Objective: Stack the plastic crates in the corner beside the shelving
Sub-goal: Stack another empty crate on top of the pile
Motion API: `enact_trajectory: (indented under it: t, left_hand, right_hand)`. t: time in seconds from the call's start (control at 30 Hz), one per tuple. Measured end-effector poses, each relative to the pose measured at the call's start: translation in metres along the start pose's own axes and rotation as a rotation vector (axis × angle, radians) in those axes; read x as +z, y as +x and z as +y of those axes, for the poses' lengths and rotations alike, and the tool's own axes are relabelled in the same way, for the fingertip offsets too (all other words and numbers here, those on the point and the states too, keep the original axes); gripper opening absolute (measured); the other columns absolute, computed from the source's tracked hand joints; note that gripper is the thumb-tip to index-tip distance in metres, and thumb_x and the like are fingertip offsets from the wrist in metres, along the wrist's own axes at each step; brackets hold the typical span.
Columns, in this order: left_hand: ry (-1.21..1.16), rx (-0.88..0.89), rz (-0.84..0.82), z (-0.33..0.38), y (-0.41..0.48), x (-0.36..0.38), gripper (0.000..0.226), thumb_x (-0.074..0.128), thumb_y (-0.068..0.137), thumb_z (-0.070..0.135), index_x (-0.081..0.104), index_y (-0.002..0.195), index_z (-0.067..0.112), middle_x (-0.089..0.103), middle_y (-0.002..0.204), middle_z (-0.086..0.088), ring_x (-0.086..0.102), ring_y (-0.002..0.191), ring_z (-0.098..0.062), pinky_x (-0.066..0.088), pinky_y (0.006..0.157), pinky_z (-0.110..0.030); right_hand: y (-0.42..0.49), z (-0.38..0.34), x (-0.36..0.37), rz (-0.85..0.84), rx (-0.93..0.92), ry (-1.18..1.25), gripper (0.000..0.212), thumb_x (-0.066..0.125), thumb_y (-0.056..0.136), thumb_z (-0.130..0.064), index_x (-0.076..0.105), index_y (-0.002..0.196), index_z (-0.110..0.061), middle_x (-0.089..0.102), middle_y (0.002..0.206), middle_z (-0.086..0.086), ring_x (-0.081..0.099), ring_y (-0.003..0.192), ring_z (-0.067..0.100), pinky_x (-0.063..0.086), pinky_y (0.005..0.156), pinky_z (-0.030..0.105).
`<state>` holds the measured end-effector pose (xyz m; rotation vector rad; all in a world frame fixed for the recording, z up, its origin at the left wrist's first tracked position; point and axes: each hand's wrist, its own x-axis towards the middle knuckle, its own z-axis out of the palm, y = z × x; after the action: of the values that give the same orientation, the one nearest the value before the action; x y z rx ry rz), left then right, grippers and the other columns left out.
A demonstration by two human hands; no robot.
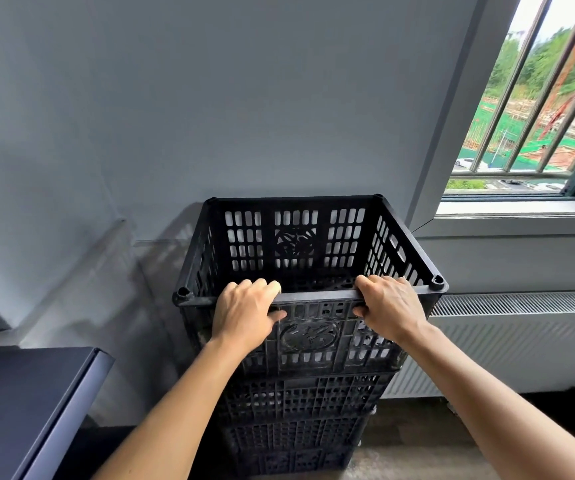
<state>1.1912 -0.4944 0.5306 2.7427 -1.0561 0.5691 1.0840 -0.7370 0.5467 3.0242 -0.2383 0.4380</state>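
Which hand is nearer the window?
Right. The right hand grips the top crate rim on the side toward the window; the left hand grips farther left.

Both arms fwd, left hand [244, 311] & right hand [388, 306] side by side, fingers curled, palms down.
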Motion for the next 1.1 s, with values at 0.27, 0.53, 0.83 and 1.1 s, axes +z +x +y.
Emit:
enact_trajectory:
  t: [0.27, 0.53, 0.83, 1.1]
  left_hand:
    - [-0.062, -0.001, -0.057, -0.001, 0.007, -0.005, 0.032, 0.061, 0.087, 0.056, 0.06, 0.107, 0.031, 0.064, 0.087, 0.012, 0.058, 0.085, -0.012, 0.041, 0.078, -0.031]
    - [-0.088, -0.008, -0.044, -0.001, 0.004, -0.006, 0.029, 0.061, 0.087, 0.055, 0.061, 0.104, 0.032, 0.064, 0.085, 0.013, 0.059, 0.082, -0.011, 0.042, 0.076, -0.031]
    - [-0.138, 0.041, -0.042, -0.001, -0.007, -0.014, 0.038, 0.057, 0.087, 0.054, 0.055, 0.121, 0.038, 0.062, 0.097, 0.017, 0.055, 0.089, -0.009, 0.036, 0.081, -0.029]
    - [-0.303, -0.033, -0.136, 0.002, -0.012, -0.022, 0.053, 0.051, 0.089, 0.056, 0.048, 0.138, 0.037, 0.055, 0.128, 0.019, 0.05, 0.113, -0.006, 0.03, 0.101, -0.031]
  right_hand:
    - [0.004, -0.001, 0.005, -0.012, 0.055, -0.009, 0.025, 0.069, 0.082, -0.04, 0.053, 0.09, -0.023, 0.06, 0.085, -0.007, 0.06, 0.087, 0.019, 0.042, 0.082, 0.037]
    - [0.002, -0.004, -0.003, -0.051, 0.058, 0.009, 0.025, 0.067, 0.083, -0.039, 0.053, 0.095, -0.023, 0.06, 0.09, -0.006, 0.059, 0.091, 0.019, 0.04, 0.081, 0.037]
    - [-0.007, -0.004, -0.014, -0.077, -0.017, 0.064, 0.035, 0.061, 0.08, -0.047, 0.051, 0.104, -0.024, 0.058, 0.095, -0.005, 0.054, 0.092, 0.019, 0.036, 0.084, 0.038]
    - [-0.014, 0.006, -0.02, -0.184, -0.075, 0.205, 0.066, 0.065, 0.082, -0.048, 0.04, 0.139, -0.028, 0.053, 0.127, -0.005, 0.046, 0.116, 0.016, 0.03, 0.103, 0.038]
